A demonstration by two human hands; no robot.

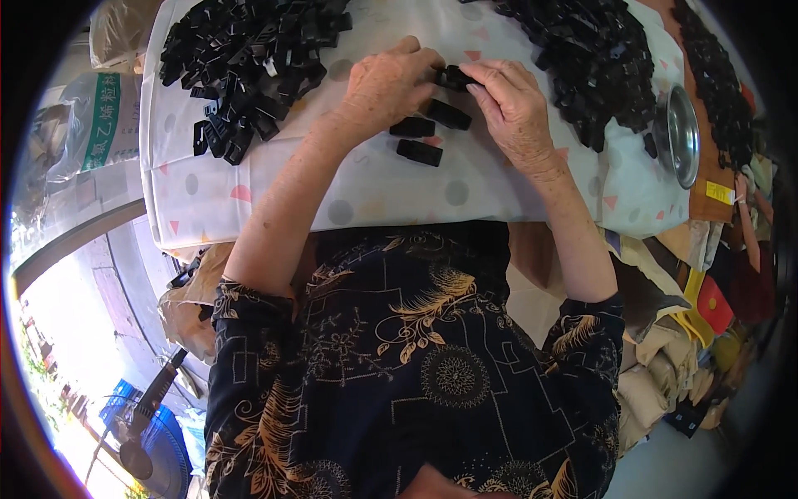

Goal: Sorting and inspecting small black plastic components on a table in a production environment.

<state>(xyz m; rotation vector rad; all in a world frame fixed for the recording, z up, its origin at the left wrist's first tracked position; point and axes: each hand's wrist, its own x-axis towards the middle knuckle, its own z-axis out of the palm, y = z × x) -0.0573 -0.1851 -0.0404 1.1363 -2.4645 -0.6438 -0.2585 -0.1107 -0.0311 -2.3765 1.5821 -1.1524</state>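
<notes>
small blk part [454, 78] sits btwn the two hands, just above the cloth-covered table [374, 195]. r hand [513, 112]: thumb + index pinching its r end. l hand [391, 83]: fingers curled at its l end, tips partly hidden (can't tell if pinching or just touching). 3 loose blk pcs [419, 153] on the cloth below it, upper two close under l fingers, lowest nearer the wearer. big blk pile [249, 50] to l, another pile [594, 58] to r, metal bowl [682, 137] at r table edge.
</notes>
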